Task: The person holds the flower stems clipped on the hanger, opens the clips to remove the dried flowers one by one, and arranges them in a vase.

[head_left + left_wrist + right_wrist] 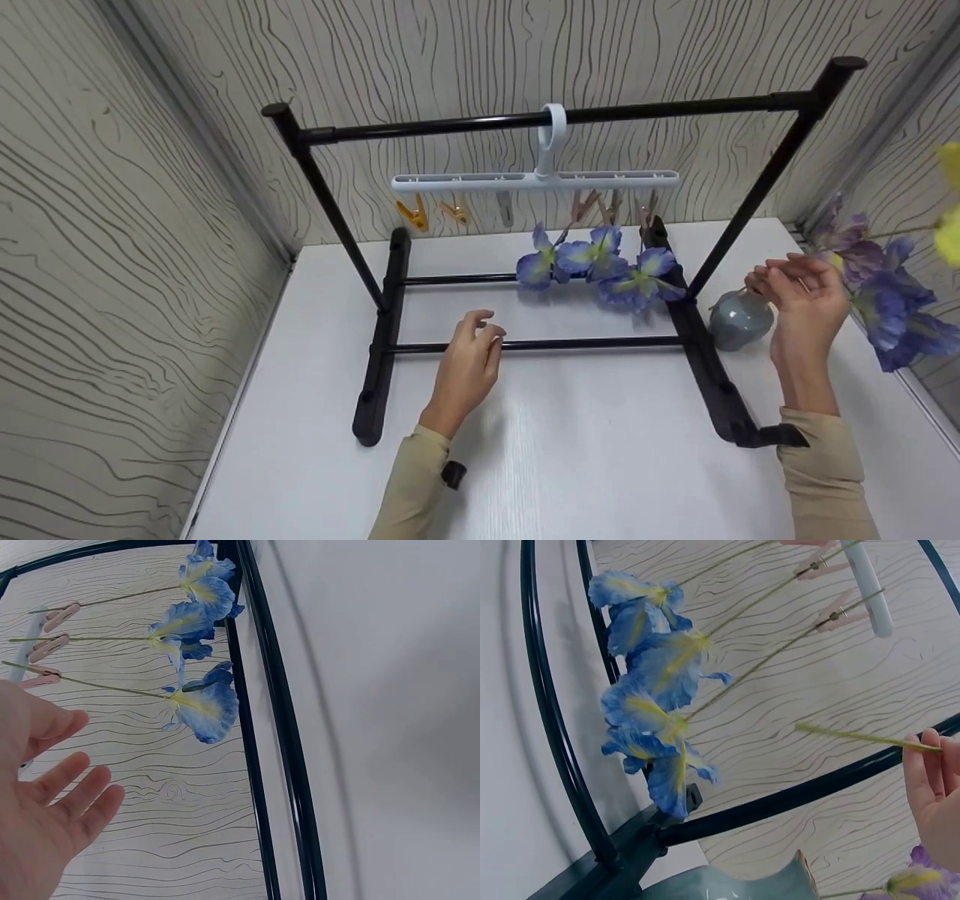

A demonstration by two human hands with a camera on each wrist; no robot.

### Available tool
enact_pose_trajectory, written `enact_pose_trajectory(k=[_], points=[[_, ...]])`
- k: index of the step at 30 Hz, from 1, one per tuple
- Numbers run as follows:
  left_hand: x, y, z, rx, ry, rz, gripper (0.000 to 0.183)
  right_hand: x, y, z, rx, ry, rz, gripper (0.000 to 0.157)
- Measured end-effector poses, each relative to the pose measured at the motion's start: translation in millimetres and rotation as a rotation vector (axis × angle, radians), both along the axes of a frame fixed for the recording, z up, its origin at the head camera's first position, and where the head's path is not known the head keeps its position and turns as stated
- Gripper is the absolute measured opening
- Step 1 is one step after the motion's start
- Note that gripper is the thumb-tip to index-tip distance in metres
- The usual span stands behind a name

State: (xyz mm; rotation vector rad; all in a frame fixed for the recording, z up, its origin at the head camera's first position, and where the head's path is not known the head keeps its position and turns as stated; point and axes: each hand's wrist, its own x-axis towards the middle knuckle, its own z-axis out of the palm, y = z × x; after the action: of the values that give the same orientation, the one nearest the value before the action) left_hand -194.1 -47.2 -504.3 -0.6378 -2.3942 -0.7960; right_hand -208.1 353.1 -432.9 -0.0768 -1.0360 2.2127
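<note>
Stem (861, 736) pinched by the right hand (939, 802) looks slender, yellowish green.

A black rack (592, 343) stood on the white table (592, 442), its two feet flat on the top, two low rods joining them and one bar crossing above between slanted uprights. Pale walls (420, 60) with dark wavy wood-grain lines rose behind and to both sides, a grey strip (199, 122) running down the left corner. Something yellow (951, 234), possibly petals but blurred and cut off, showed at the far right.
</note>
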Motion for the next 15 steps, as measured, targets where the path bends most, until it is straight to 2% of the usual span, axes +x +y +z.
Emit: enact_pose_trajectory(k=[6, 12, 15], points=[[1.0, -1.0, -1.6, -0.001, -0.015, 0.0, 0.005, 3.5, 12.1, 1.5, -0.102, 0.035, -0.104, 0.019], [2.0, -0.1, -3.2, -0.005, -0.032, -0.009, 0.005, 6.2, 25.6, -0.8, -0.122, -0.003, -0.266, 0.008], [2.0, 1.0, -3.9, -0.006, -0.035, -0.006, 0.005, 7.8, 32.5, -3.0, -0.113, -0.044, -0.294, 0.01]])
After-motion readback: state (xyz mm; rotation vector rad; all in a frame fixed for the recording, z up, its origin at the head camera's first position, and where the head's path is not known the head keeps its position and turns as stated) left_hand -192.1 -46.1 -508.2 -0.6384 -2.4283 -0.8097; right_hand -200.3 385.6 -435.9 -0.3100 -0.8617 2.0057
